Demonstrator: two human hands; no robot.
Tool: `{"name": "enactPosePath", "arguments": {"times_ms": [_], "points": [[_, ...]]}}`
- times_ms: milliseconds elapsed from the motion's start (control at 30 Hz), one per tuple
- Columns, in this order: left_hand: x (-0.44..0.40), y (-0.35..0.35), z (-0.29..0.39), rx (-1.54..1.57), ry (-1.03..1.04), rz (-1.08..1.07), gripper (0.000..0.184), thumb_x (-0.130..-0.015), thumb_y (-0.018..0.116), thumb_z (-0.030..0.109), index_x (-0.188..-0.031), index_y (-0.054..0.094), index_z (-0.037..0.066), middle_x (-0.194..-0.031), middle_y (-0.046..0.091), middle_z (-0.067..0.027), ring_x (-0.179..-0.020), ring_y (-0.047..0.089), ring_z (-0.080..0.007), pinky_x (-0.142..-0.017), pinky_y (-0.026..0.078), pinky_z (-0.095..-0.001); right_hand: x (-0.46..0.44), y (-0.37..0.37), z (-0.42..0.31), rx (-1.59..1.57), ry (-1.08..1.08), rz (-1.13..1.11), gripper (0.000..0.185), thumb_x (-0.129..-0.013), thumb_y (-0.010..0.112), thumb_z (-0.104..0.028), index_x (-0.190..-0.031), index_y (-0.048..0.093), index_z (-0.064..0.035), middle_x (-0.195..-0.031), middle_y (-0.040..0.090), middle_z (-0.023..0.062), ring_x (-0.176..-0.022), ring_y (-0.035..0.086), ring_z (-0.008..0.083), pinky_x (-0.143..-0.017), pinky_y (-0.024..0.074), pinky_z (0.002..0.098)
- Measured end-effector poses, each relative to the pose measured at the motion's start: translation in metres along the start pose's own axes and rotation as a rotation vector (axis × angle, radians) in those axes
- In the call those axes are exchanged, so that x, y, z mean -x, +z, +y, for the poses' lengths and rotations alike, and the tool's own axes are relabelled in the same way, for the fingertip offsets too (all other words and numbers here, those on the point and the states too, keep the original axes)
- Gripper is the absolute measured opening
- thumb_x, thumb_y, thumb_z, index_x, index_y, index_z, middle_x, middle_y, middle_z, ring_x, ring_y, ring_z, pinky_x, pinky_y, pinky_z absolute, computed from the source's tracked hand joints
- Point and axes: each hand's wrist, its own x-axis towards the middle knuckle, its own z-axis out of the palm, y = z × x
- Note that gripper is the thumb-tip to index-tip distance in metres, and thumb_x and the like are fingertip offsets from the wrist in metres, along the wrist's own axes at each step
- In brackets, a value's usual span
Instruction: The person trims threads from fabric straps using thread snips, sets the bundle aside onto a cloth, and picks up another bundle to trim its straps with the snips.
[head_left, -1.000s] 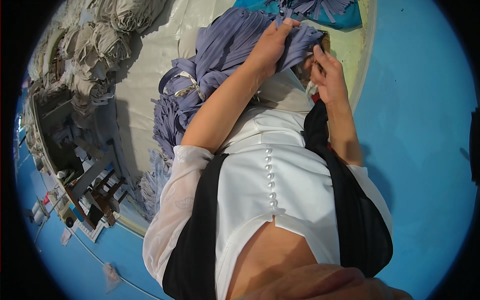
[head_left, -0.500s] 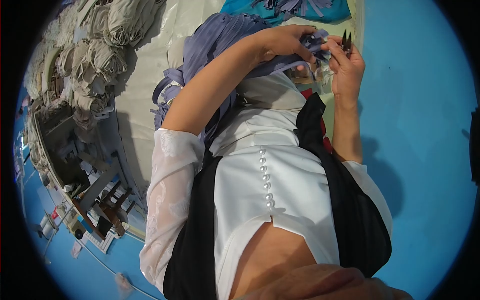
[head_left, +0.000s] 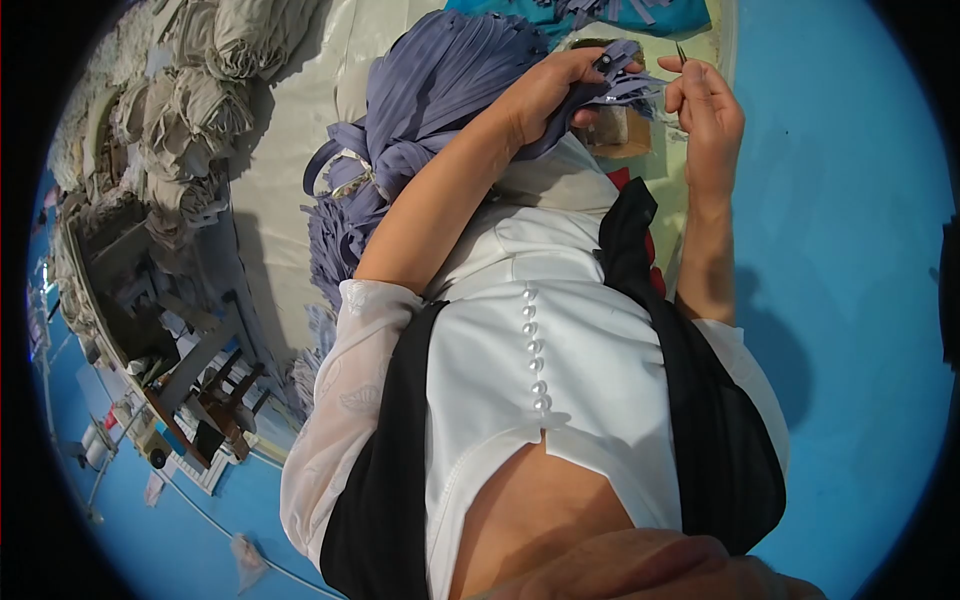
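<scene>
My left hand (head_left: pixel 565 90) is closed around the cut ends of blue-purple fabric strips (head_left: pixel 622 85), with a small dark round piece at its fingertips. The strips run back to a big gathered bundle (head_left: pixel 440 80) of the same cloth lying over my lap. A pale tie (head_left: pixel 350 172) circles the bundle's left end, below which loose ends hang. To the right, my right hand (head_left: pixel 708 110) is closed on small pointed thread snips (head_left: pixel 681 52). Only a thin dark tip of them shows; the rest is hidden in the fingers. The right fingers are just apart from the strip ends.
A brown rounded object (head_left: pixel 625 140) lies beneath my hands. Beyond it is a teal sheet (head_left: pixel 660 20) with more purple strips. Grey-beige cloth bundles (head_left: pixel 215 110) are piled at the left, above a wooden frame (head_left: pixel 200 375). Blue floor (head_left: pixel 840 250) spreads to the right.
The snips' blades have turned, from two spread points to one thin tip. My right hand moved slightly right. My left forearm shifted right, uncovering more of the tied bundle end.
</scene>
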Motion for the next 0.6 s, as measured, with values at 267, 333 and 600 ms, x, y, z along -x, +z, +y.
{"name": "enactPosePath", "arguments": {"times_ms": [267,333,600], "points": [[0.002,-0.013,-0.003,0.104,0.038,0.025,0.041,-0.088,0.047,0.002,-0.128,0.058,0.001,-0.090,0.064,-0.0083,-0.053,0.049,-0.0085,-0.049,0.041,-0.0210,0.005,0.025,-0.001,-0.058,0.037,-0.031,0.022,-0.096,0.068,-0.019,-0.103,0.070,0.0015,-0.079,0.063,-0.0003,-0.073,0.052,0.0023,-0.066,0.0385,0.0171],[0.002,-0.011,-0.008,0.135,0.033,0.056,0.037,-0.090,0.047,0.005,-0.125,0.058,0.001,-0.089,0.063,-0.0098,-0.052,0.050,-0.0097,-0.048,0.042,-0.0216,0.001,0.029,0.006,-0.016,0.050,-0.056,0.018,-0.094,0.070,-0.017,-0.098,0.070,0.0008,-0.076,0.063,-0.0008,-0.071,0.052,0.0019,-0.065,0.0390,0.0173],[0.004,-0.018,-0.008,0.327,-0.068,-0.076,0.034,-0.101,0.050,0.028,-0.117,0.057,-0.001,-0.094,0.064,-0.0109,-0.054,0.051,-0.0114,-0.049,0.043,-0.0221,-0.013,0.019,0.016,0.033,0.145,-0.135,0.010,-0.091,0.070,-0.009,-0.093,0.069,0.0005,-0.071,0.062,-0.0017,-0.066,0.054,0.0028,-0.062,0.0408,0.0181]]}}
